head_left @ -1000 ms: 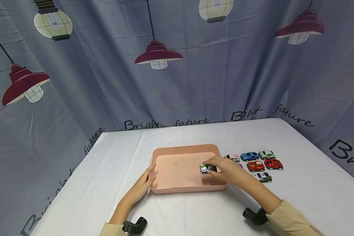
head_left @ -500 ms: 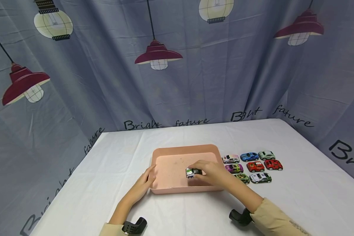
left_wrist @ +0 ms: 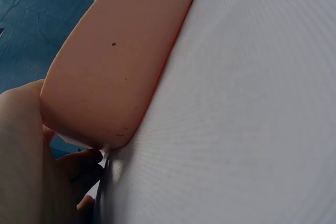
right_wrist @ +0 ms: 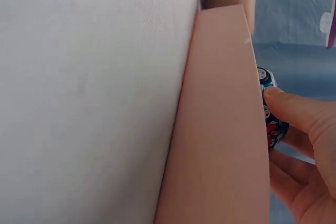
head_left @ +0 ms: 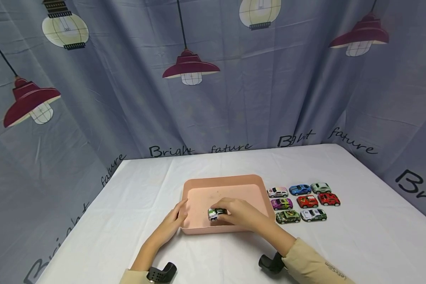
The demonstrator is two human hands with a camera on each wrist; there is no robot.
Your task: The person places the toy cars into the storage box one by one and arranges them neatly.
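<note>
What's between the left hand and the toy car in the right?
Head view: only the pink tray; its floor is bare from left hand to toy car.

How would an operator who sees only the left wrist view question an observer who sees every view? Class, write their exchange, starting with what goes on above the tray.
Operator: On the left wrist view, the wall of the tray hides the inside from me. What is going on above it?
Observer: The right hand pinches a toy car between thumb and fingers.
Operator: Are there more cars about?
Observer: Yes, eight other cars on the white cloth, to the right of the tray.
</note>
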